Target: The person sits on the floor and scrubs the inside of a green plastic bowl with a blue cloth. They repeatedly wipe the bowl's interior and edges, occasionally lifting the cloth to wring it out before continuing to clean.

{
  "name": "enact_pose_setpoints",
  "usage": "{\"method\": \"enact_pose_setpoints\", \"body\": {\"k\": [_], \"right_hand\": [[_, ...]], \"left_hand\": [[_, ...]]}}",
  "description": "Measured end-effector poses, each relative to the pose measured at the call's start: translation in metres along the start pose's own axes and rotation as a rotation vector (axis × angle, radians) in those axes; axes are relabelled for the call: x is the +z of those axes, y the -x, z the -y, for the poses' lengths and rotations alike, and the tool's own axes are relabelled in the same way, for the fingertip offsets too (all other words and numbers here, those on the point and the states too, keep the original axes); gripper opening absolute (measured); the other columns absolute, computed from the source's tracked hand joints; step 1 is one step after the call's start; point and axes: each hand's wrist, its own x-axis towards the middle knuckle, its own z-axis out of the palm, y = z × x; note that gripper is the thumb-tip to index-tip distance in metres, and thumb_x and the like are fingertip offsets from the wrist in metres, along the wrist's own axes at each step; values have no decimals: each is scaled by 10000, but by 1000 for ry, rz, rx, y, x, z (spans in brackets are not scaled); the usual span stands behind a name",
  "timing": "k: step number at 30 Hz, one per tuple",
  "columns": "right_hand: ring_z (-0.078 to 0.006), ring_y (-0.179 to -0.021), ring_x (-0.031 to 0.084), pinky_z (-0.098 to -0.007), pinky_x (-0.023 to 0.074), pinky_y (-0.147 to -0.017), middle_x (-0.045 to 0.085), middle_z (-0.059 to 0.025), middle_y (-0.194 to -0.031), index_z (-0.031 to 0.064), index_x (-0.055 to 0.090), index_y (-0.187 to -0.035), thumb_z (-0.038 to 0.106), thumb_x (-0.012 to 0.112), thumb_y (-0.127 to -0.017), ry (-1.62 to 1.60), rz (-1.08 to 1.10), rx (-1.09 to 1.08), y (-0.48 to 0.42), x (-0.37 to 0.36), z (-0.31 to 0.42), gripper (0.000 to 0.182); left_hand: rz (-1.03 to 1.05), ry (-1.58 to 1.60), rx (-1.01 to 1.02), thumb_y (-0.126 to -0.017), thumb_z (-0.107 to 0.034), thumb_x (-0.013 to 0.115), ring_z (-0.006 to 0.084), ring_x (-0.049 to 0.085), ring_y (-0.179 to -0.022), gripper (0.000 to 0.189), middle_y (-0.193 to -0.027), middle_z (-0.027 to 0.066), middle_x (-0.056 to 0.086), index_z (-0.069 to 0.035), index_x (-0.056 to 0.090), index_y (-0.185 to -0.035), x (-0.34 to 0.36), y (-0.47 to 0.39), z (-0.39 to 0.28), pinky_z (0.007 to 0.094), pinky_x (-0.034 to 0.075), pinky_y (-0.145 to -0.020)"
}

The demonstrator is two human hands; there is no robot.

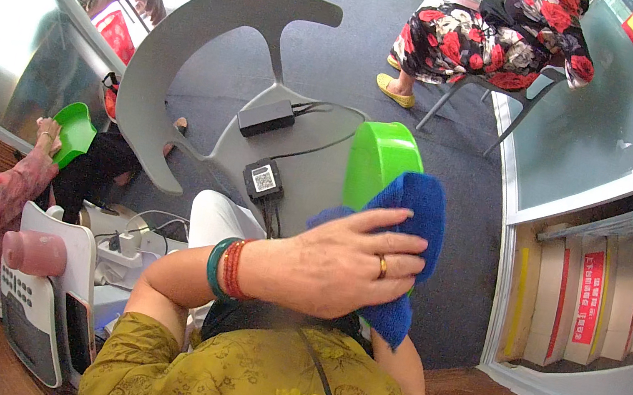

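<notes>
My left hand (337,258), with a ring on one finger, lies over a blue towelling cloth (418,215) and grips it. The cloth is folded around the near edge of a green plastic bowl (384,155), which is tipped on its side above the chair seat. Only my right forearm (402,368) shows; the right hand is hidden behind the cloth and my left hand. Straight before me stands a grey plastic chair (313,181). On its seat lie a black box (266,117) with cables and a small black device (263,180) bearing a printed code.
At left, a seated person holds another green bowl (73,135). A white stand (55,240) with a pink cup (35,252) is close by my left elbow. Someone in a floral dress (464,46) sits farther off. To the right, steps (588,296) bear red strips with writing.
</notes>
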Motion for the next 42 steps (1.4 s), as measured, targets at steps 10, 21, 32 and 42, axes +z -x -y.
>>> {"method": "enact_pose_setpoints", "body": {"k": [10, 21, 32, 42], "right_hand": [[-169, -810, 655, -258, 537, -632, 661, -107, -967, 51, 589, -1186, 2, 688, -823, 997, -316, -86, 5, 43, -11, 379], [-196, -620, 593, -262, 498, -510, 575, -124, -867, -81, 557, -1148, 382, 556, -913, 484, -151, -318, 9, 30, -12, 519], [-295, -929, 648, -417, 558, -789, 625, -142, -1115, -5, 532, -1241, 54, 516, -808, 458, -475, -397, -13, -59, 29, 437], [-306, -992, 638, -426, 560, -839, 596, -165, -1176, 5, 478, -1292, 38, 502, -824, 610, -558, -746, -19, -93, 33, 469]], "left_hand": [[-272, 777, -614, -741, -94, 579, 238, 621, -1099, 467, -1149, 105, 662, -34, 598, -1204, -34, 26, 89, 371, 471, -979], [-731, 2052, -1093, -947, -261, 511, 201, 661, -862, 292, -977, 83, 675, -14, 618, -1061, 124, 56, 97, 344, 539, -821], [-1080, 1933, -1191, -951, -225, 490, 222, 668, -840, 287, -970, 104, 677, -6, 619, -1084, 103, 113, 74, 355, 549, -800], [-1040, 486, -1023, -898, -29, 556, 248, 646, -922, 263, -1007, 103, 637, -25, 535, -1160, 60, 88, 111, 360, 527, -799]]}}
